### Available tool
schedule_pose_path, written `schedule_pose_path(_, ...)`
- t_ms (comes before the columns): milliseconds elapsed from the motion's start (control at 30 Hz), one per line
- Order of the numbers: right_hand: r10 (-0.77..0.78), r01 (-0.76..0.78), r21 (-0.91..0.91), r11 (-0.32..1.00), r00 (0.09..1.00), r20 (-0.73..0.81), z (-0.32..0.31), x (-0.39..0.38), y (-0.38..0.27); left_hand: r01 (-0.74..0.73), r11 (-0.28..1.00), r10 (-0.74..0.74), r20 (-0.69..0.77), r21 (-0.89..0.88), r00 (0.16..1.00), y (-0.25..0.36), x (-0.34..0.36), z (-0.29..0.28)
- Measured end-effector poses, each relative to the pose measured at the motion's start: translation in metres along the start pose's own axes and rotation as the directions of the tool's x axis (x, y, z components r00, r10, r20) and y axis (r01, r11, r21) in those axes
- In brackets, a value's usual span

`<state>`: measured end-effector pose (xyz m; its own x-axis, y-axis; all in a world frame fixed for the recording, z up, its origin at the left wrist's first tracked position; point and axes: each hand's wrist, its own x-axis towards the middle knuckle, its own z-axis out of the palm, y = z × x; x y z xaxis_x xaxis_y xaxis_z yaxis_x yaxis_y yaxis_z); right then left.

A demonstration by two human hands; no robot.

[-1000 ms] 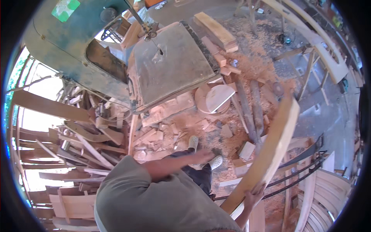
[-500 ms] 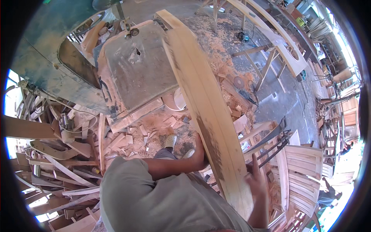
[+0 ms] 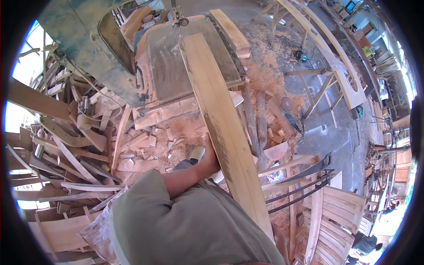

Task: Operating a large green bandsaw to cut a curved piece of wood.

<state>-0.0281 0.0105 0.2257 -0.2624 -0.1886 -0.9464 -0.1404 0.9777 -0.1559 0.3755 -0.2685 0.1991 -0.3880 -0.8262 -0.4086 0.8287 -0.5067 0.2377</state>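
Our left grip (image 3: 209,160) held the long wooden plank (image 3: 226,126) by its left edge, with most fingers out of sight. The plank pointed away from us and a bit left, its far end over the gray tabletop (image 3: 165,77), near the small wheel (image 3: 183,21). Our left grip was closer to that end. Our right grip (image 3: 279,238) was mostly hidden, so we couldn't tell its state.
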Motion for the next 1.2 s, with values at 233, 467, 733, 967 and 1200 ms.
schedule_pose_path(233,-0.080,0.095,-0.222,0.970,0.994,0.075,-0.037,0.013,0.048,-0.045,0.997,0.048,-0.064,0.056,0.997,0.002,0.005,0.013)
schedule_pose_path(467,0.047,-0.029,-0.151,0.988,0.992,0.119,-0.025,-0.020,0.053,-0.127,0.987,0.146,-0.202,0.102,0.969,0.036,0.038,0.008)
schedule_pose_path(733,0.105,-0.100,-0.039,0.994,0.977,0.183,0.008,-0.044,-0.043,-0.106,0.976,0.142,-0.182,0.192,0.973,0.038,0.031,-0.003)
schedule_pose_path(967,0.124,-0.109,-0.114,0.988,0.983,0.134,0.023,-0.071,-0.078,0.106,0.744,0.148,-0.317,0.660,0.937,0.065,-0.009,0.041)
schedule_pose_path(1200,0.099,-0.083,-0.128,0.988,0.988,0.123,0.025,-0.064,-0.066,0.088,0.749,0.120,-0.266,0.657,0.957,0.064,-0.008,0.028)
